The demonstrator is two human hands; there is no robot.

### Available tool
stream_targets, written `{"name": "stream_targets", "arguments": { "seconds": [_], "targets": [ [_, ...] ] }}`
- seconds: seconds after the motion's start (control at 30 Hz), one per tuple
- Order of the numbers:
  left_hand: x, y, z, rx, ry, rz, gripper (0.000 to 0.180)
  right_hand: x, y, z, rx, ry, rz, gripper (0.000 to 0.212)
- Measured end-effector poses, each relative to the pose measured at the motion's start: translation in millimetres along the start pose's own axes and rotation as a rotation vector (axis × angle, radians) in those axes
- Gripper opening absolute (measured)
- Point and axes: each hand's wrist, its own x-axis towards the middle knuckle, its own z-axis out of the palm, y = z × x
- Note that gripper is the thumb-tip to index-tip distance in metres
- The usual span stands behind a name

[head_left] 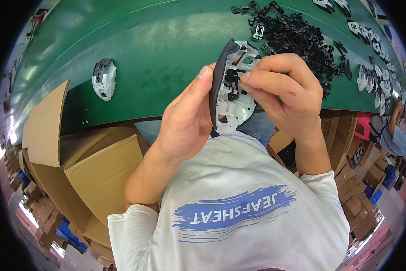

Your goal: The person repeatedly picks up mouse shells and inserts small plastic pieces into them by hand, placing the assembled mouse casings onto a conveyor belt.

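My left hand (185, 119) grips a white plastic shell (232, 113) with a dark grey outer side, curved like a computer mouse cover. It is tilted on edge above the table's near side, its ribbed inside turned toward my right hand (286, 92). A small black plastic part (232, 81) sits among the white ribs. The thumb and forefinger of my right hand are pinched together at this part; their tips partly cover it. Further left on the table lies a similar white and grey shell (105, 80), outer side up.
A heap of small black plastic parts (298, 40) lies on the green table (162, 49) beyond my right hand. Several white shells (374, 83) stand in rows at the far right. An open cardboard box (101, 167) is at my left, below the table edge. Another person (397, 133) sits far right.
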Motion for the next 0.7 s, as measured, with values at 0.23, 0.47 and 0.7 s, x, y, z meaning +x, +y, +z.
{"name": "stream_targets", "arguments": {
  "seconds": [0.23, 0.47, 0.7],
  "targets": [
    [1, -14, 3, 0.154, 0.114, 0.058, 0.059, 1, -3, -2, -0.112, -0.105, 0.043, 0.020],
    [0, -12, -5, 0.138, 0.016, 0.043, 0.059, -4, -9, 4, -0.110, -0.127, 0.056, 0.022],
    [-1, -10, -5, 0.034, -0.014, 0.036, 0.057, -13, -11, 9, 0.249, 0.033, 0.339, 0.054]
  ]
}}
